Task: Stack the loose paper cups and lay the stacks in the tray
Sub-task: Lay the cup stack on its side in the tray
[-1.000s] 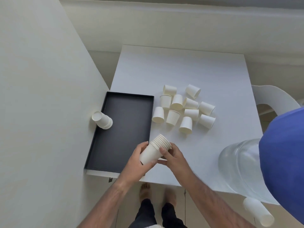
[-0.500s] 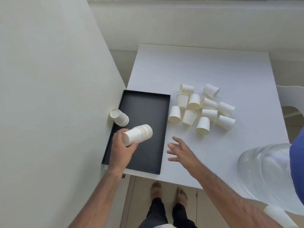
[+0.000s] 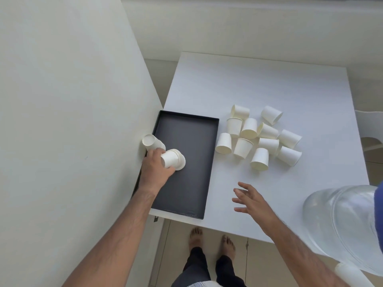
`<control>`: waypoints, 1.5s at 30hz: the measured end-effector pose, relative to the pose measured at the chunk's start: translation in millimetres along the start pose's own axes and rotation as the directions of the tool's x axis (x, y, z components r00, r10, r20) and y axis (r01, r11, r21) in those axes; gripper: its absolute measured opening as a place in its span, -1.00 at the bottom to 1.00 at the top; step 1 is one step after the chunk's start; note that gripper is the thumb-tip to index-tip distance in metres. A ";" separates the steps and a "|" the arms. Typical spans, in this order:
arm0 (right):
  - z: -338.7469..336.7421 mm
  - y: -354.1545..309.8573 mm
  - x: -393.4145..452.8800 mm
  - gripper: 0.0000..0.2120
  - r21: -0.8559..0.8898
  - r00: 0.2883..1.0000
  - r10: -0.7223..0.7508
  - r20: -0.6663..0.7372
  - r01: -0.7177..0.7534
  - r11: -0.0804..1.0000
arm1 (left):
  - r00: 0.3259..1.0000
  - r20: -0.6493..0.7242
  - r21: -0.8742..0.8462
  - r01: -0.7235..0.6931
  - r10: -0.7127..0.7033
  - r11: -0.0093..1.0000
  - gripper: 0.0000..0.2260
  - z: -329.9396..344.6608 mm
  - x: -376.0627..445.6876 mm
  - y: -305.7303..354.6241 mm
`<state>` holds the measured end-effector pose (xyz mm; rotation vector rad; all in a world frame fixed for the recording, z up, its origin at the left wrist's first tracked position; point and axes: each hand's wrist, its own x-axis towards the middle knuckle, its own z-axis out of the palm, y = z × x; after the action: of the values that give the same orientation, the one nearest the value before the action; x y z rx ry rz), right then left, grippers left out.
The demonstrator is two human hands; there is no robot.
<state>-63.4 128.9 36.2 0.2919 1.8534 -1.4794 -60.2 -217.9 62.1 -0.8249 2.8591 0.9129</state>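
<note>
The stack of cups [image 3: 173,159], which both hands held together over the near tabletop edge a second ago, is now low over the black tray [image 3: 186,183], lying on its side at the left middle of the frame with its rims pointing right. Only the left hand [image 3: 154,169] holds it, fingers curled round its base end; whether it already rests on the tray floor cannot be told. The right hand [image 3: 251,200] has let go and hovers over the tabletop [image 3: 259,83] in the lower centre, fingers spread and holding nothing, well short of the loose cups. To my eye this means the second stack is about to be laid down, and the free hand is turning toward the next batch.

Counted: two stacks, the held one and an earlier stack [image 3: 153,142] lying on its side at the tray's left edge against the pale wall panel [image 3: 62,100], just beyond the left hand. One tray. Twelve loose cups [image 3: 259,137] sit clustered right of the tray in mid-frame, some upside down, some tipped over, several touching. So most of the stacking remains.

At the lower right stands a clear water jug [image 3: 342,224].
</note>
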 end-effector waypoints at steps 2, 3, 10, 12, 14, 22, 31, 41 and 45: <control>-4.3 0.7 -0.7 -0.52 0.001 1.000 -0.004 -0.023 0.004 1.000 | 0.997 0.060 0.111 -0.056 0.050 0.992 -0.48 -1.6 9.5 4.9; -7.7 1.2 -1.1 -0.54 0.010 0.999 -0.005 -0.039 0.005 1.000 | 0.993 0.099 0.159 -0.072 0.056 0.985 -0.48 -1.6 13.9 9.2; -20.3 16.0 -3.5 -0.66 0.055 0.996 0.020 -0.083 -0.015 0.998 | 0.947 0.311 0.394 -0.198 0.073 0.898 -0.51 13.7 28.4 31.8; -23.2 21.7 -4.2 -0.68 0.053 0.995 0.029 -0.096 -0.024 0.998 | 0.953 0.285 0.405 -0.218 0.104 0.888 -0.52 21.2 26.2 30.8; -25.7 26.6 -4.6 -0.69 0.053 0.993 0.039 -0.112 -0.033 0.998 | 0.966 0.213 0.404 -0.224 0.147 0.887 -0.56 26.6 20.7 27.3; -44.6 35.8 2.9 -0.71 0.032 0.981 0.053 -0.186 -0.048 0.998 | 0.971 0.118 0.462 -0.238 0.207 0.854 -0.56 24.7 2.3 5.1; -62.2 37.5 24.3 -0.60 -0.330 0.965 -0.077 -0.250 -0.010 0.944 | 0.998 0.062 0.474 -0.059 0.034 0.879 -0.51 -8.5 8.8 -35.4; -72.7 37.5 48.7 -0.22 -0.848 0.973 -0.134 -0.188 -0.092 0.522 | 0.992 -0.027 0.622 -0.081 0.125 0.779 -0.32 -13.1 10.5 -50.2; -77.5 42.2 57.4 -0.25 -0.832 0.964 -0.123 -0.236 -0.135 0.539 | 0.986 -0.057 0.671 -0.079 0.158 0.737 -0.34 -10.7 13.2 -51.9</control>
<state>-110.0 198.0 -28.2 0.0053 2.5521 -0.3653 -44.4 -265.8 41.0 -0.6107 2.9954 -0.2112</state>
